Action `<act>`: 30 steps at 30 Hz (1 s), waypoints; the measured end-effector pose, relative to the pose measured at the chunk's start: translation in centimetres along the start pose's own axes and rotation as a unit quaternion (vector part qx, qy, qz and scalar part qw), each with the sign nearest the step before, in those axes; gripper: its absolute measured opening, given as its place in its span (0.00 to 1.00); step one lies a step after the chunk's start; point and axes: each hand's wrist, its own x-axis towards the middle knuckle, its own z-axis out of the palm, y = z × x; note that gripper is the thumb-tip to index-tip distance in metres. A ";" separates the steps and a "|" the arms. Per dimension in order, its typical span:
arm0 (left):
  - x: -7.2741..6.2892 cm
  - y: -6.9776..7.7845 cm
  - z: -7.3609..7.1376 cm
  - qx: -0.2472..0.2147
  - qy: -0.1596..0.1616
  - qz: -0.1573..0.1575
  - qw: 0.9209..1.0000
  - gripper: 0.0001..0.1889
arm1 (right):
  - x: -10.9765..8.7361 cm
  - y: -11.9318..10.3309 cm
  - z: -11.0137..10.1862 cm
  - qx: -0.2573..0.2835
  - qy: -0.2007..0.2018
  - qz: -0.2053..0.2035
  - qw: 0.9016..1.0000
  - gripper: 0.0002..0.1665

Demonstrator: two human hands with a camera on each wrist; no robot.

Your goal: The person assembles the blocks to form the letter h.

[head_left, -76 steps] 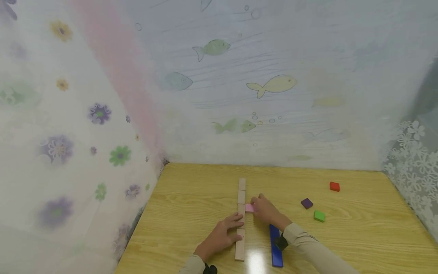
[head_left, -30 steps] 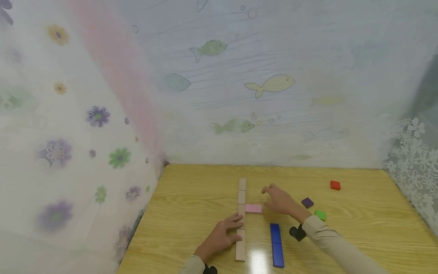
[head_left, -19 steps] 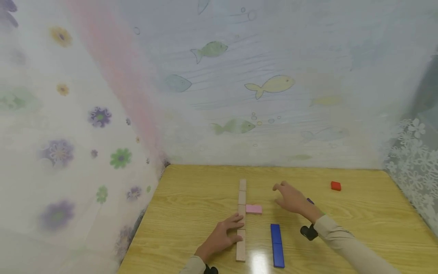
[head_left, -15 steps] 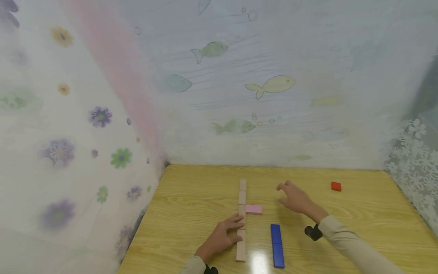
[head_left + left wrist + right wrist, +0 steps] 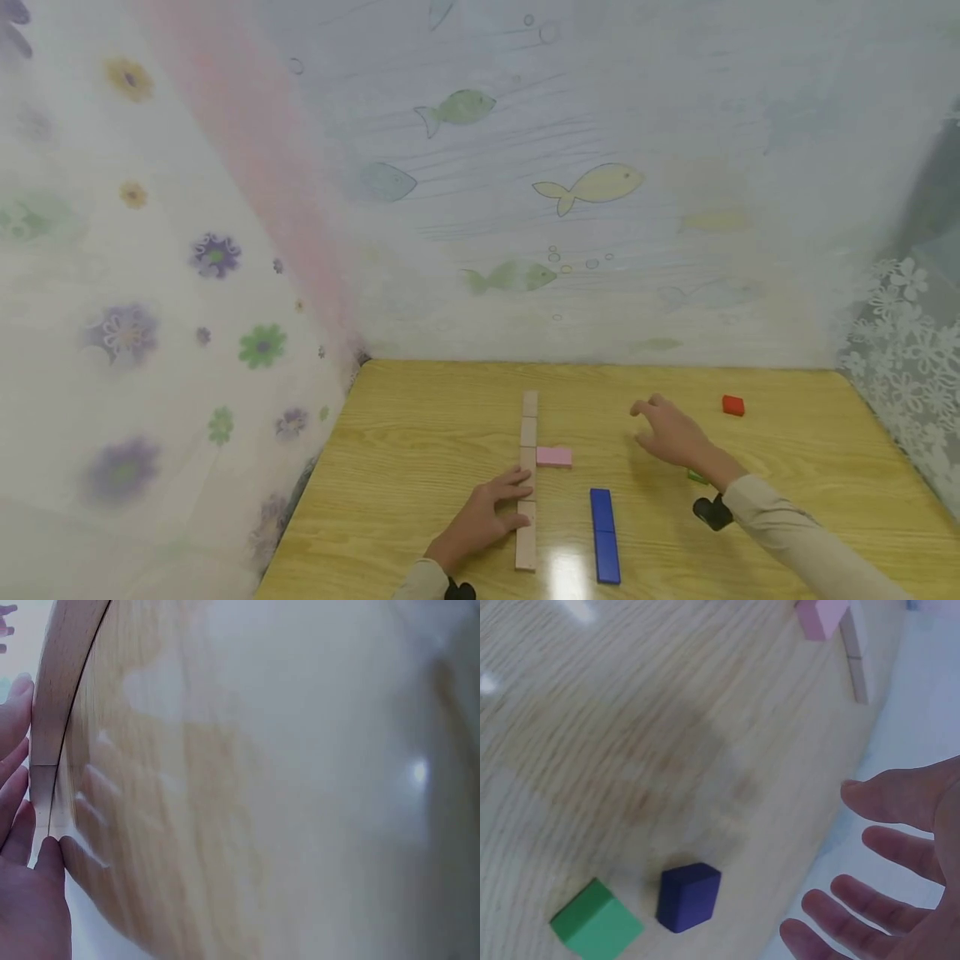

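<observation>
My left hand (image 5: 480, 518) rests along a straight row of plain wooden blocks (image 5: 527, 542), its fingertips touching the middle of the row. In the left wrist view, extended fingers lie beside the wooden row (image 5: 64, 671). A pink block (image 5: 553, 457) lies flat at a right angle to the row, its end against it. My right hand (image 5: 675, 437) hovers over the table right of the pink block, holding nothing, fingers loosely bent. The right wrist view shows a purple block (image 5: 688, 897) and a green block (image 5: 597, 922) near this hand; the head view hides the purple one behind it.
Two blue blocks (image 5: 604, 535) lie end to end right of the row. A red block (image 5: 733, 406) lies at the far right of the wooden table (image 5: 420, 417). Painted fabric walls stand behind the table and to its left.
My right hand has let go of the pink block and moved right, over the purple block, uncovering the two blue blocks. The left hand has stayed on the row.
</observation>
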 end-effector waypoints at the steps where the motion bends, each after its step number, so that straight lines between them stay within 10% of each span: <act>1: 0.0 -0.1 0.0 -0.001 0.001 0.000 1.000 0.23 | -0.1 0.1 0.0 0.001 -0.001 0.001 1.000 0.19; 30: -0.1 -0.9 0.2 -0.008 0.007 0.009 1.000 0.25 | -3.1 5.4 3.0 -0.008 0.057 0.078 0.995 0.23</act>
